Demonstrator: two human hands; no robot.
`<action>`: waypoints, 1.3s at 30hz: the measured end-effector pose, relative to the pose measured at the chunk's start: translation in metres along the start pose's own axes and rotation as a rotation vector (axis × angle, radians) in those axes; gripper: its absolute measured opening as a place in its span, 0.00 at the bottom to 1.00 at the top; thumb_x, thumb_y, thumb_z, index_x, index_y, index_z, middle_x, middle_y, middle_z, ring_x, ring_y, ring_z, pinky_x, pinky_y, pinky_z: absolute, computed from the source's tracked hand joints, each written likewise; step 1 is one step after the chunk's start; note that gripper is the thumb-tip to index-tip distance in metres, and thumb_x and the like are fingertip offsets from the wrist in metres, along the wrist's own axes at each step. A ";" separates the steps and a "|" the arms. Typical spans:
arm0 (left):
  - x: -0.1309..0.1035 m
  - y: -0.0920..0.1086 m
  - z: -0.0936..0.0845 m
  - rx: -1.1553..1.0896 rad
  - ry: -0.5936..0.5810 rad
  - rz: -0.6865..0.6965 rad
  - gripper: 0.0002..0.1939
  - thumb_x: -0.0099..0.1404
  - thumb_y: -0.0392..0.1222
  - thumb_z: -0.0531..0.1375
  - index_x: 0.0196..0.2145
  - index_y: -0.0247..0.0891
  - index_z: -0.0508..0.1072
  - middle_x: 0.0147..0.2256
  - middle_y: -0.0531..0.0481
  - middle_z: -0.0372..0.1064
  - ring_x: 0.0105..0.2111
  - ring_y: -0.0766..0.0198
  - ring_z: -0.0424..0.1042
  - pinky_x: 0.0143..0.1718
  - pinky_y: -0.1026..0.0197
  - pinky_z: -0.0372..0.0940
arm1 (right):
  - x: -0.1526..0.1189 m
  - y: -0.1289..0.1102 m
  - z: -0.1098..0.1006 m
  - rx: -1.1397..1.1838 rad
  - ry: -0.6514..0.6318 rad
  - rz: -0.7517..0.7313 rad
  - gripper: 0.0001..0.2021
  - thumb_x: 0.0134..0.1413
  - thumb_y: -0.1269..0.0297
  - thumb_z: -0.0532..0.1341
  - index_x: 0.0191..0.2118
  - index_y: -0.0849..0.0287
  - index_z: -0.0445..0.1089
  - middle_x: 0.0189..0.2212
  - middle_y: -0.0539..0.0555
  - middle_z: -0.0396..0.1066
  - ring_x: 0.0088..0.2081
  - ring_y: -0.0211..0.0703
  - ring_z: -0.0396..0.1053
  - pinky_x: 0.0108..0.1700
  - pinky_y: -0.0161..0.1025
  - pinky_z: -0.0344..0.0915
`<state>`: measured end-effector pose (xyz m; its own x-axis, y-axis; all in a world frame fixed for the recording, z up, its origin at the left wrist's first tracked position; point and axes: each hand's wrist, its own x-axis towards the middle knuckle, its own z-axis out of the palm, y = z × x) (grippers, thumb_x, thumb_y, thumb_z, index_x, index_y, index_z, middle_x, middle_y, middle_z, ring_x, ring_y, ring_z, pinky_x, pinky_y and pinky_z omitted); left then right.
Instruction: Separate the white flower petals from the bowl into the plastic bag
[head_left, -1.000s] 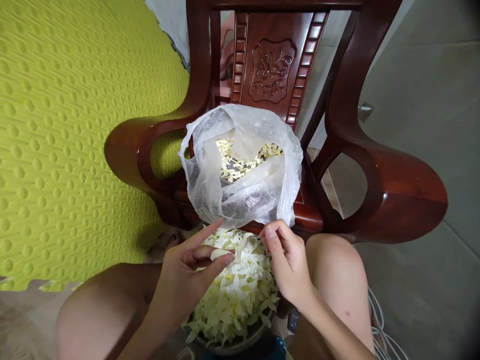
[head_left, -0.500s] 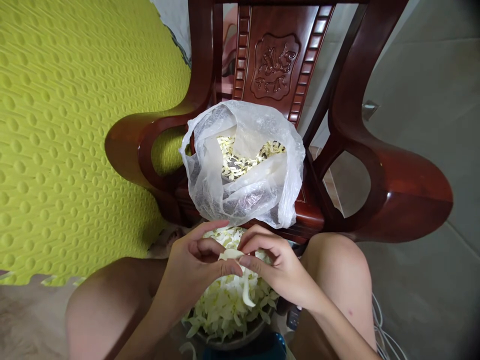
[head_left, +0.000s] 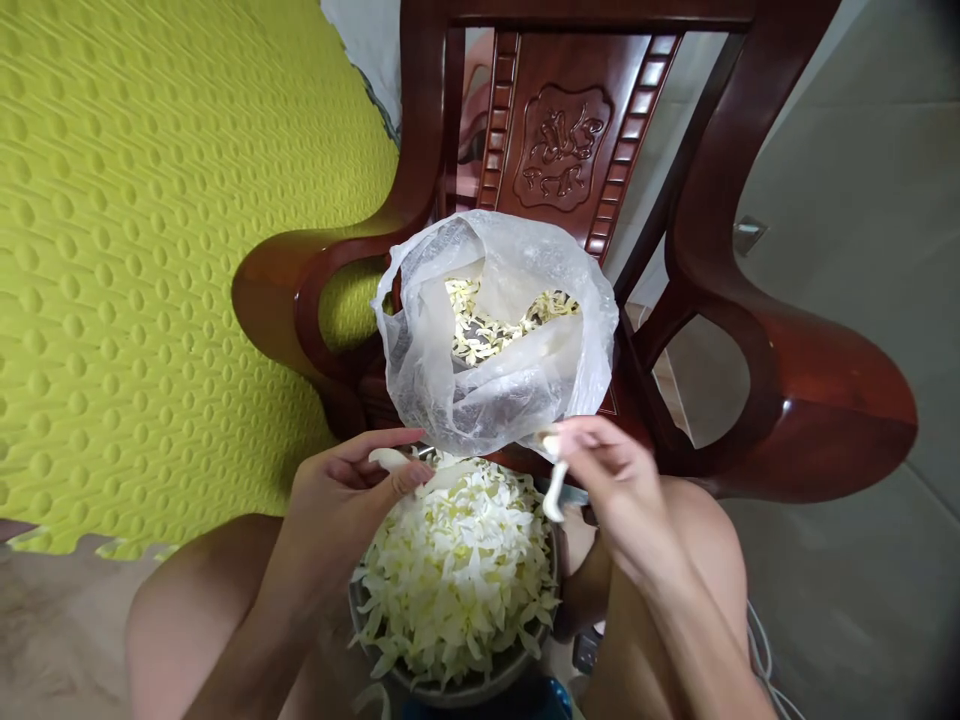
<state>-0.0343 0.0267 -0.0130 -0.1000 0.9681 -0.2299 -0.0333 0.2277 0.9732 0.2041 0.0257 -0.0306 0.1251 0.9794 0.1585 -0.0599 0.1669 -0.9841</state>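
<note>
Right hand (head_left: 619,490), slightly blurred, is pinching a slender white flower piece (head_left: 555,490) between thumb and fingers, the piece hanging over the far right edge of the heap. Left hand (head_left: 345,495) is pinching a pale petal (head_left: 387,460) between thumb and curled fingers, its index finger stretching out above. Below and between them, a heap of white and yellow-green petals (head_left: 465,570) is mounding above the rim of a round grey bowl (head_left: 480,692), which is sitting between bare knees (head_left: 705,510). Just beyond, a crumpled translucent plastic bag (head_left: 502,400) is standing open on a carved reddish-brown wooden chair (head_left: 832,400), more pale flowers (head_left: 484,340) lying inside it. Farther out, a yellow-green studded mat (head_left: 150,250) is spreading across the left.
</note>
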 end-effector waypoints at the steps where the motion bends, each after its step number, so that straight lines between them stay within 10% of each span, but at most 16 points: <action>1: -0.001 0.001 0.003 -0.047 -0.005 -0.019 0.25 0.45 0.51 0.74 0.40 0.37 0.79 0.24 0.52 0.76 0.22 0.68 0.69 0.23 0.69 0.64 | -0.004 0.003 0.008 -0.105 -0.093 0.011 0.06 0.58 0.62 0.63 0.40 0.55 0.69 0.33 0.51 0.72 0.38 0.43 0.69 0.41 0.39 0.64; 6: -0.004 -0.002 0.011 -0.163 -0.042 -0.086 0.23 0.44 0.49 0.75 0.37 0.36 0.80 0.24 0.51 0.76 0.23 0.69 0.70 0.26 0.70 0.66 | -0.015 0.012 0.034 -0.440 -0.246 -0.018 0.08 0.66 0.62 0.52 0.38 0.56 0.66 0.34 0.53 0.69 0.40 0.45 0.66 0.44 0.42 0.61; 12: -0.009 -0.005 0.017 -0.199 -0.075 -0.140 0.21 0.46 0.48 0.74 0.37 0.36 0.80 0.23 0.52 0.76 0.23 0.69 0.71 0.25 0.70 0.65 | -0.013 0.009 0.040 -0.021 -0.443 0.192 0.12 0.63 0.54 0.58 0.46 0.54 0.72 0.42 0.53 0.74 0.43 0.43 0.70 0.45 0.39 0.65; 19: -0.002 -0.016 0.007 -0.040 -0.030 0.024 0.25 0.54 0.53 0.68 0.46 0.38 0.76 0.35 0.49 0.78 0.29 0.67 0.70 0.33 0.65 0.67 | -0.012 0.012 0.036 -0.006 -0.340 0.165 0.06 0.59 0.61 0.63 0.35 0.58 0.72 0.27 0.50 0.74 0.30 0.37 0.71 0.32 0.35 0.66; 25: -0.005 -0.100 -0.016 0.843 -0.256 0.016 0.15 0.64 0.50 0.56 0.38 0.40 0.78 0.35 0.49 0.78 0.33 0.60 0.73 0.36 0.60 0.64 | -0.010 0.011 0.012 0.033 -0.132 0.125 0.04 0.62 0.62 0.60 0.40 0.54 0.64 0.19 0.43 0.67 0.21 0.33 0.60 0.25 0.32 0.58; 31: -0.015 -0.206 0.000 1.021 -0.172 -0.139 0.18 0.57 0.46 0.65 0.42 0.32 0.75 0.43 0.39 0.74 0.40 0.52 0.73 0.46 0.51 0.64 | -0.013 0.013 -0.001 -0.072 -0.169 0.116 0.08 0.65 0.62 0.55 0.42 0.56 0.69 0.23 0.47 0.68 0.26 0.34 0.63 0.28 0.33 0.59; 39: -0.005 -0.221 0.007 0.837 -0.218 -0.226 0.13 0.66 0.47 0.60 0.33 0.33 0.73 0.32 0.51 0.73 0.33 0.63 0.73 0.39 0.55 0.69 | -0.012 0.011 -0.008 -0.231 -0.244 0.117 0.14 0.63 0.68 0.51 0.41 0.57 0.75 0.27 0.50 0.71 0.28 0.37 0.66 0.30 0.35 0.61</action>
<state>-0.0193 -0.0280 -0.2265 0.0154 0.8697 -0.4934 0.7163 0.3347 0.6123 0.2101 0.0145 -0.0442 -0.1116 0.9933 0.0303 0.1693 0.0491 -0.9843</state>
